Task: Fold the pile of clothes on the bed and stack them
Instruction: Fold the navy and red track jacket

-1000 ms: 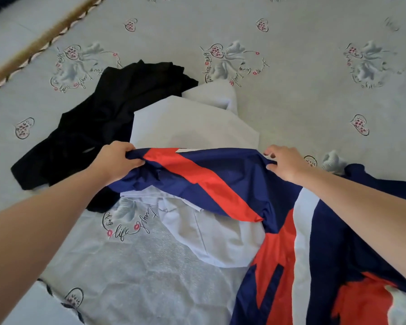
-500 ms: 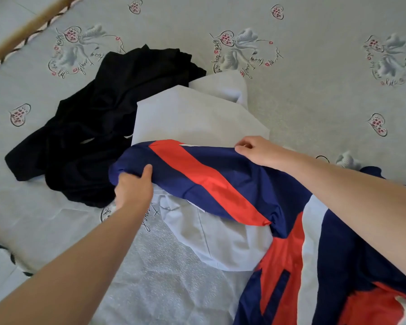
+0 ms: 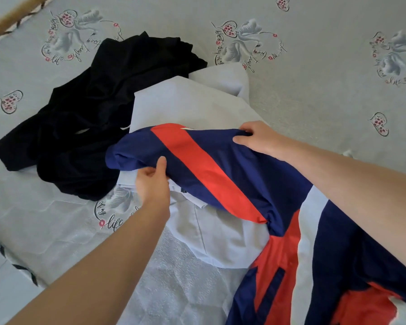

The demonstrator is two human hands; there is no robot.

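Your left hand [image 3: 151, 184] and right hand [image 3: 256, 137] both pinch the navy-and-red jacket sleeve [image 3: 197, 165] over the pale shirt [image 3: 185, 104].

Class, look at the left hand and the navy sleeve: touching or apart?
Touching. The head view shows the left hand gripping the navy sleeve, thumb pressed on top of the fabric.

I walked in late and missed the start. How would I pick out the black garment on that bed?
Start at the patterned bed sheet and look toward its left side. There the black garment lies crumpled, beside the pale shirt. It is the only plain dark piece, with no stripes, and neither hand touches it.
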